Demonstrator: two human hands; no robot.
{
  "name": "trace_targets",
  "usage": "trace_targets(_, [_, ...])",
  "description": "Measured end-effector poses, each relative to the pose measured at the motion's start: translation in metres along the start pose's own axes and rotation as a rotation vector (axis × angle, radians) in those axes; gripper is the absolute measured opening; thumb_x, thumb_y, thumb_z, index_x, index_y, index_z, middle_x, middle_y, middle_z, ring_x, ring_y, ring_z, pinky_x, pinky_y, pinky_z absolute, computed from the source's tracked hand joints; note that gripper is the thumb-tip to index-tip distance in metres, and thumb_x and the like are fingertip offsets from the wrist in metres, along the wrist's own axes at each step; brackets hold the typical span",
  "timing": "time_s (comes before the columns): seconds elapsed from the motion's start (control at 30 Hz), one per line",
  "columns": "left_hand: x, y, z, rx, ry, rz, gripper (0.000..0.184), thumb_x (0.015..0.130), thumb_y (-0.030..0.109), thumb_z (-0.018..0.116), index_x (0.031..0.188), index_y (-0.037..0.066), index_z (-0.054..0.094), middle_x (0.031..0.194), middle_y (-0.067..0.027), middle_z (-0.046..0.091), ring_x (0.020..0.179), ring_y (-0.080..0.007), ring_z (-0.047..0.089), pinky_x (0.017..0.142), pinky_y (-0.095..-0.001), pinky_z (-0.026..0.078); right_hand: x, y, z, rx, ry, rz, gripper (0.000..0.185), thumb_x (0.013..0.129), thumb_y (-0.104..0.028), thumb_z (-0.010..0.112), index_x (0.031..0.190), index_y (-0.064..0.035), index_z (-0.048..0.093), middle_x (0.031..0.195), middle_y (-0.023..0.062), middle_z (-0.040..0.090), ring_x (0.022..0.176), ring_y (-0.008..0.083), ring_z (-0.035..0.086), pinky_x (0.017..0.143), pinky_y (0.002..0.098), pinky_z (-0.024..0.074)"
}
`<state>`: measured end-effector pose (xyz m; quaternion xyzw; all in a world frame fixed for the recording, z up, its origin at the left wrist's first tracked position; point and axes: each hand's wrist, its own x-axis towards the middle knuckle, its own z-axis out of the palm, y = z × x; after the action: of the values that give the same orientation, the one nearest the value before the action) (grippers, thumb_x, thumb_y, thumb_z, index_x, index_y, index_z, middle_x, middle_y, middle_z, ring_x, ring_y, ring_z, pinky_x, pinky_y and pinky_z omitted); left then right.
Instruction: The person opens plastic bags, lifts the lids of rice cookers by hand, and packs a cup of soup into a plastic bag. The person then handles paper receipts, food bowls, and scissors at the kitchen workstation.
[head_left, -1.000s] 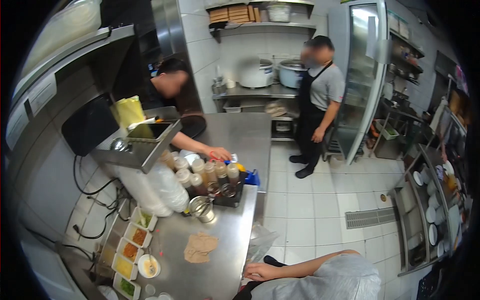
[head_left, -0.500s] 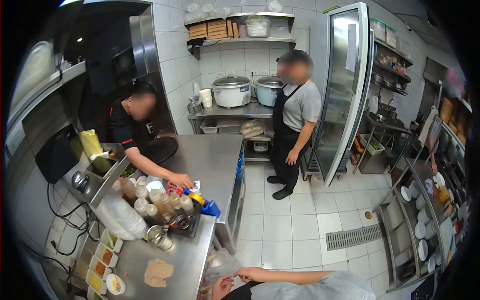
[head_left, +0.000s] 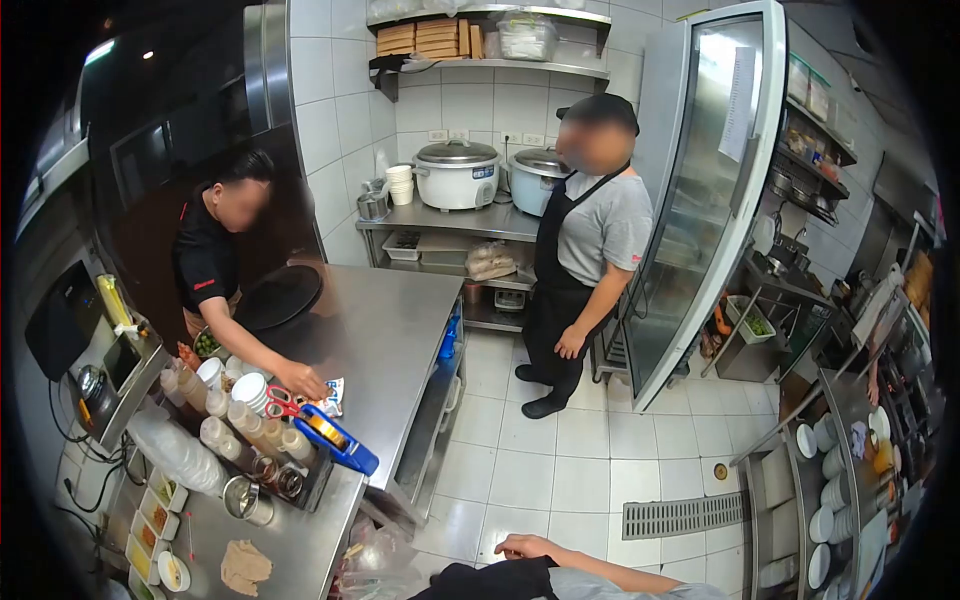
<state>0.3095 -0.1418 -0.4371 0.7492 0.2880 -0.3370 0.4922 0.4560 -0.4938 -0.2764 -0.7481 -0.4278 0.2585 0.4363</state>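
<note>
The row of tubs is cut off below. A brown cloth lies on the bench. A co-worker's hand overlaps a packet. Beside the bench edge shows a clear bag, contents unclear. Further right, the right hand has a loosely curled grip; I cannot tell whether it holds anything. The left hand is out of sight.

The person's left hand is out of sight. The near edge cuts off their black apron. On the left, a worker's hand covers part of a little packet. The counter hides that worker's legs. The writing on the fridge paper is too small to read.
</note>
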Motion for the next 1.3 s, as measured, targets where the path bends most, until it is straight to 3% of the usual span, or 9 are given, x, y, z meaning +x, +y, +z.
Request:
trace_targets(0.03, [0.006, 0.007, -0.002, 0.014, -0.002, -0.009, 0.023, 0.088, 0.018, 0.051, 0.104, 0.004, 0.062, 0.091, -0.0091, 0.063, 0.088, -0.0188, 0.061, 0.079, -0.0317, 0.048, 0.011, 0.001, -0.007, -0.072, -0.003, 0.025, 0.023, 0.083, -0.006, 0.051, 0.106, -0.0072, 0.058, 0.083, 0.0058, 0.056, 0.073, 0.0193, 0.057, 0.068, 0.0297, 0.0458])
trace_targets(0.17, [0.044, 0.038, -0.018, 0.071, -0.025, -0.026, 0.024, 0.088, 0.02, 0.051, 0.104, 0.004, 0.062, 0.092, -0.0093, 0.063, 0.088, -0.0193, 0.061, 0.079, -0.0321, 0.047, 0.07, 0.0, -0.04, -0.094, -0.02, -0.21, 0.019, 0.088, -0.011, 0.05, 0.106, -0.0057, 0.057, 0.09, 0.0095, 0.058, 0.079, 0.0271, 0.059, 0.07, 0.0352, 0.047])
trace_targets(0.4, [0.141, 0.133, -0.078, 0.181, -0.052, 0.017, 0.027, 0.089, 0.023, 0.05, 0.104, 0.004, 0.062, 0.093, -0.0096, 0.064, 0.089, -0.02, 0.061, 0.079, -0.0329, 0.047, 0.154, 0.047, -0.114, -0.188, -0.241, -0.128, 0.019, 0.088, -0.012, 0.05, 0.105, -0.0059, 0.056, 0.097, 0.0116, 0.058, 0.089, 0.0301, 0.058, 0.075, 0.0383, 0.0462])
trace_targets(0.7, [0.237, 0.248, -0.097, 0.276, -0.098, 0.017, 0.03, 0.089, 0.027, 0.049, 0.104, 0.004, 0.062, 0.095, -0.01, 0.064, 0.089, -0.0209, 0.061, 0.08, -0.0338, 0.047, 0.163, 0.097, -0.249, -0.264, 0.076, 0.31, 0.025, 0.084, -0.014, 0.052, 0.108, -0.0105, 0.056, 0.096, 0.0109, 0.059, 0.086, 0.0318, 0.06, 0.075, 0.0401, 0.0492])
trace_targets(0.8, [0.248, 0.255, -0.073, 0.325, -0.13, -0.019, 0.031, 0.09, 0.029, 0.049, 0.104, 0.005, 0.062, 0.095, -0.0102, 0.064, 0.09, -0.0212, 0.061, 0.08, -0.0341, 0.046, 0.16, 0.153, -0.275, -0.311, -0.012, 0.248, 0.026, 0.083, -0.016, 0.053, 0.108, -0.01, 0.057, 0.096, 0.0124, 0.059, 0.088, 0.0326, 0.059, 0.075, 0.0405, 0.0493])
trace_targets(0.87, [0.249, 0.262, -0.057, 0.353, -0.14, -0.045, 0.032, 0.09, 0.03, 0.049, 0.104, 0.005, 0.062, 0.096, -0.0102, 0.064, 0.09, -0.0214, 0.061, 0.08, -0.0344, 0.046, 0.163, 0.178, -0.3, -0.269, -0.14, 0.326, 0.028, 0.081, -0.015, 0.055, 0.108, -0.0087, 0.058, 0.097, 0.0167, 0.059, 0.091, 0.0347, 0.058, 0.076, 0.0413, 0.0485])
trace_targets(0.97, [0.251, 0.279, -0.039, 0.412, -0.145, -0.063, 0.033, 0.09, 0.031, 0.048, 0.104, 0.005, 0.062, 0.096, -0.0104, 0.065, 0.09, -0.0218, 0.061, 0.081, -0.0347, 0.046, 0.188, 0.157, -0.362, -0.246, -0.191, 0.357, 0.029, 0.081, -0.013, 0.054, 0.109, -0.0063, 0.057, 0.1, 0.0155, 0.059, 0.091, 0.0333, 0.059, 0.078, 0.0407, 0.0481])
trace_targets(1.07, [0.258, 0.301, -0.034, 0.484, -0.152, -0.079, 0.034, 0.09, 0.032, 0.048, 0.104, 0.005, 0.062, 0.097, -0.0105, 0.065, 0.09, -0.0221, 0.061, 0.081, -0.035, 0.046, 0.222, 0.164, -0.408, -0.435, -0.195, 0.244, 0.027, 0.081, -0.01, 0.053, 0.107, -0.0055, 0.058, 0.1, 0.0154, 0.059, 0.092, 0.0324, 0.059, 0.078, 0.0404, 0.048])
trace_targets(1.3, [0.258, 0.423, -0.092, 0.695, -0.118, 0.044, 0.037, 0.09, 0.036, 0.047, 0.105, 0.005, 0.063, 0.098, -0.0108, 0.065, 0.091, -0.0228, 0.061, 0.081, -0.0358, 0.046, 0.334, 0.182, -0.474, -0.417, -0.23, 0.049, 0.027, 0.081, -0.012, 0.055, 0.108, -0.0067, 0.057, 0.101, 0.0134, 0.059, 0.093, 0.0316, 0.059, 0.08, 0.0409, 0.0473])
